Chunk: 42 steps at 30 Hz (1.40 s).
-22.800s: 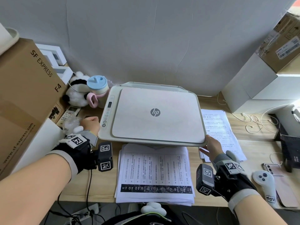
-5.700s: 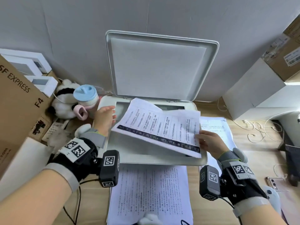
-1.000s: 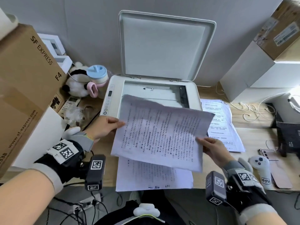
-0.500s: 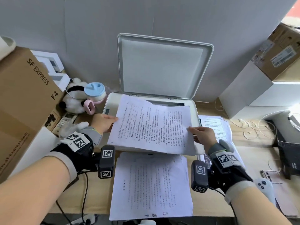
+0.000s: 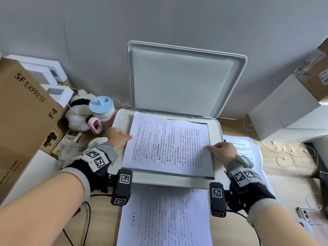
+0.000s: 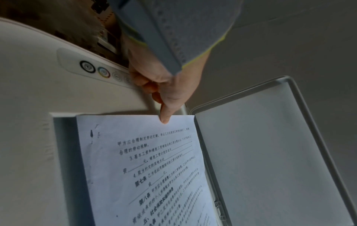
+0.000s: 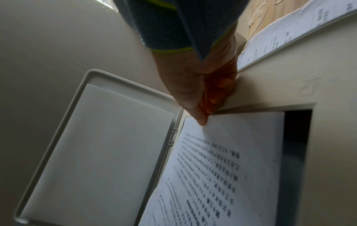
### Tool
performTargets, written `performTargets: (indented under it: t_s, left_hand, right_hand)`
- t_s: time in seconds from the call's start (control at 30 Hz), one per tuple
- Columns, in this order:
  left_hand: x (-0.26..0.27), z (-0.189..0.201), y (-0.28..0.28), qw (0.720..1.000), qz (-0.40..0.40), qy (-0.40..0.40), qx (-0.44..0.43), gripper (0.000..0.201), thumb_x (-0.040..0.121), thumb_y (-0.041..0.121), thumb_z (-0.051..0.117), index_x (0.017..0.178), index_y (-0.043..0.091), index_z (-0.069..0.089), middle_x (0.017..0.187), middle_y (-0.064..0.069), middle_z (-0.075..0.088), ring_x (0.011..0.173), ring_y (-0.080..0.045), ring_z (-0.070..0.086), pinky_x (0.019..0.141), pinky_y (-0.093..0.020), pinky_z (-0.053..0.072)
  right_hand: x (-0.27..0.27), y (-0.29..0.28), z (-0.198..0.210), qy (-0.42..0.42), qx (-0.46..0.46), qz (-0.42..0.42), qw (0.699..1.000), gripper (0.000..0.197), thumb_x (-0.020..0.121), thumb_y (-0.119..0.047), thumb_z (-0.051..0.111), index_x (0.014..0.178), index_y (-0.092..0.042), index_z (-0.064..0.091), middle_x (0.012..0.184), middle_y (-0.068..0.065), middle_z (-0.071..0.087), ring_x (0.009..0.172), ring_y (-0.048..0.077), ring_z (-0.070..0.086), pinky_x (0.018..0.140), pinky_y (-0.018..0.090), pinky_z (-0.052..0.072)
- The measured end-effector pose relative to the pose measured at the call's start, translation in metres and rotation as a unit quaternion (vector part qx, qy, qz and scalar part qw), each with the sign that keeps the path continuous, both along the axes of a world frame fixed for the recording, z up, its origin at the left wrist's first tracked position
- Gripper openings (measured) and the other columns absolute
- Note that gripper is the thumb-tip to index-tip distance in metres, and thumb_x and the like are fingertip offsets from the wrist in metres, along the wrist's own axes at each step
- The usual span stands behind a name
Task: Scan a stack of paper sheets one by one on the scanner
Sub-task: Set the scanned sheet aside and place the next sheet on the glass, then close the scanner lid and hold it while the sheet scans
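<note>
The white scanner (image 5: 170, 181) stands at the desk's middle with its lid (image 5: 181, 82) raised against the wall. A printed sheet (image 5: 168, 146) lies over the glass, text facing up, its right side slightly raised; a dark strip of glass (image 7: 297, 137) shows beside it. My left hand (image 5: 127, 137) pinches the sheet's left edge, thumb (image 6: 164, 119) on top, next to the scanner's buttons (image 6: 96, 71). My right hand (image 5: 210, 147) pinches the right edge, thumb (image 7: 201, 122) above and fingers beneath. The stack of sheets (image 5: 165, 219) lies on the desk in front of the scanner.
A second pile of printed sheets (image 5: 243, 146) lies right of the scanner. At the left are a cardboard box (image 5: 23, 107), a plush toy (image 5: 78, 114), a blue-lidded cup (image 5: 101, 107) and a remote (image 5: 68, 139). White boxes (image 5: 284, 110), cables (image 5: 287, 153) and a phone (image 5: 310, 215) are on the right.
Both hands have carried the sheet from above the stack back and down onto the scanner bed. It now lies lower and flatter over the glass than half a second ago.
</note>
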<state>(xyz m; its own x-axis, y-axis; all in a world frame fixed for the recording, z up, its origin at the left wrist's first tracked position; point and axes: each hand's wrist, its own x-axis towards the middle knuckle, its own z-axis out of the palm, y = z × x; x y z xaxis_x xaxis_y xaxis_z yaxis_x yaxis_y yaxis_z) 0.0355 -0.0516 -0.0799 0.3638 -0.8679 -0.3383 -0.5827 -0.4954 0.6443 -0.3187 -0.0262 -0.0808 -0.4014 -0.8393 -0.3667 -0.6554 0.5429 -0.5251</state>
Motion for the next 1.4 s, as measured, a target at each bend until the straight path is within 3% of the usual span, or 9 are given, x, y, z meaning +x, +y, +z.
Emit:
performTargets:
  t_s: [0.23, 0.33, 0.4, 0.5, 0.67, 0.93, 1.07, 1.27, 1.4]
  left_hand:
    - [-0.005, 0.008, -0.008, 0.997, 0.038, -0.035, -0.065, 0.027, 0.077, 0.022, 0.074, 0.092, 0.012, 0.055, 0.095, -0.003, 0.056, 0.093, -0.022, 0.053, 0.079, -0.027, 0.036]
    - [-0.005, 0.024, -0.029, 0.994, 0.060, 0.011, -0.095, 0.029, 0.085, 0.026, 0.064, 0.107, 0.009, 0.057, 0.095, -0.007, 0.058, 0.091, -0.025, 0.054, 0.085, -0.031, 0.040]
    - [-0.006, 0.036, -0.045, 0.987, 0.059, 0.075, -0.132, 0.029, 0.088, 0.024, 0.059, 0.111, 0.007, 0.056, 0.102, -0.015, 0.064, 0.087, -0.027, 0.058, 0.084, -0.038, 0.047]
    - [-0.013, 0.060, -0.064, 0.969, 0.071, 0.170, -0.164, 0.034, 0.094, 0.018, 0.050, 0.126, 0.006, 0.049, 0.092, -0.010, 0.063, 0.062, -0.014, 0.056, 0.055, -0.020, 0.050]
    - [-0.010, 0.091, -0.079, 0.927, 0.128, 0.333, -0.119, 0.026, 0.098, 0.024, 0.037, 0.119, 0.011, 0.046, 0.073, -0.003, 0.054, 0.041, -0.009, 0.049, 0.034, -0.015, 0.033]
    - [0.017, 0.080, -0.041, 0.907, 0.086, 0.412, 0.027, 0.029, 0.098, 0.032, 0.036, 0.084, 0.015, 0.054, 0.060, 0.002, 0.062, 0.046, -0.008, 0.054, 0.052, -0.019, 0.038]
    - [0.026, 0.044, -0.010, 0.927, 0.072, 0.367, 0.023, 0.010, 0.087, 0.014, 0.061, 0.094, 0.008, 0.066, 0.066, 0.000, 0.066, 0.051, -0.007, 0.059, 0.047, -0.015, 0.046]
    - [0.025, 0.017, 0.015, 0.949, 0.071, 0.301, 0.065, 0.010, 0.084, -0.005, 0.059, 0.077, 0.002, 0.060, 0.054, -0.004, 0.067, 0.042, -0.008, 0.061, 0.046, -0.015, 0.052]
    - [0.017, 0.014, 0.018, 0.963, 0.061, 0.256, 0.060, 0.022, 0.086, -0.005, 0.051, 0.066, 0.005, 0.052, 0.065, -0.012, 0.060, 0.041, -0.010, 0.057, 0.044, -0.014, 0.048]
  right_hand:
    - [-0.009, -0.024, 0.015, -0.039, -0.028, -0.012, 0.999, 0.037, 0.090, -0.034, 0.056, 0.060, -0.013, 0.050, 0.063, 0.008, 0.054, 0.060, 0.023, 0.050, 0.059, 0.027, 0.037]
    - [-0.014, -0.053, 0.039, -0.167, -0.128, -0.072, 0.975, 0.022, 0.095, -0.019, 0.046, 0.099, -0.004, 0.061, 0.074, 0.006, 0.055, 0.058, 0.017, 0.050, 0.048, 0.023, 0.039]
    - [-0.015, -0.074, 0.059, -0.238, -0.162, -0.101, 0.952, 0.037, 0.096, -0.013, 0.038, 0.132, -0.008, 0.046, 0.078, 0.002, 0.055, 0.063, 0.016, 0.052, 0.050, 0.024, 0.042]
    - [-0.013, -0.096, 0.085, -0.340, -0.176, -0.135, 0.914, 0.047, 0.098, -0.017, 0.033, 0.145, -0.021, 0.027, 0.088, 0.003, 0.057, 0.074, 0.017, 0.055, 0.063, 0.028, 0.044]
    - [-0.010, -0.105, 0.102, -0.419, -0.174, -0.170, 0.875, 0.030, 0.099, -0.035, 0.034, 0.116, -0.014, 0.046, 0.088, 0.005, 0.063, 0.077, 0.018, 0.059, 0.069, 0.028, 0.046]
    - [-0.036, -0.049, 0.073, -0.475, -0.138, -0.127, 0.860, 0.037, 0.095, -0.034, 0.037, 0.070, -0.018, 0.059, 0.051, -0.004, 0.057, 0.053, 0.013, 0.053, 0.048, 0.015, 0.041]
    - [-0.050, -0.016, 0.056, -0.467, -0.057, -0.093, 0.878, 0.040, 0.096, -0.045, 0.034, 0.091, -0.019, 0.063, 0.078, 0.004, 0.070, 0.051, 0.013, 0.063, 0.047, 0.017, 0.048]
    - [-0.049, 0.012, 0.031, -0.365, 0.050, -0.094, 0.925, 0.046, 0.097, -0.044, 0.034, 0.108, -0.005, 0.057, 0.095, 0.012, 0.065, 0.078, 0.023, 0.059, 0.069, 0.030, 0.046]
    - [-0.046, 0.018, 0.034, -0.297, 0.039, -0.116, 0.947, 0.036, 0.098, -0.031, 0.041, 0.093, -0.003, 0.062, 0.074, 0.007, 0.071, 0.075, 0.024, 0.062, 0.059, 0.028, 0.052]
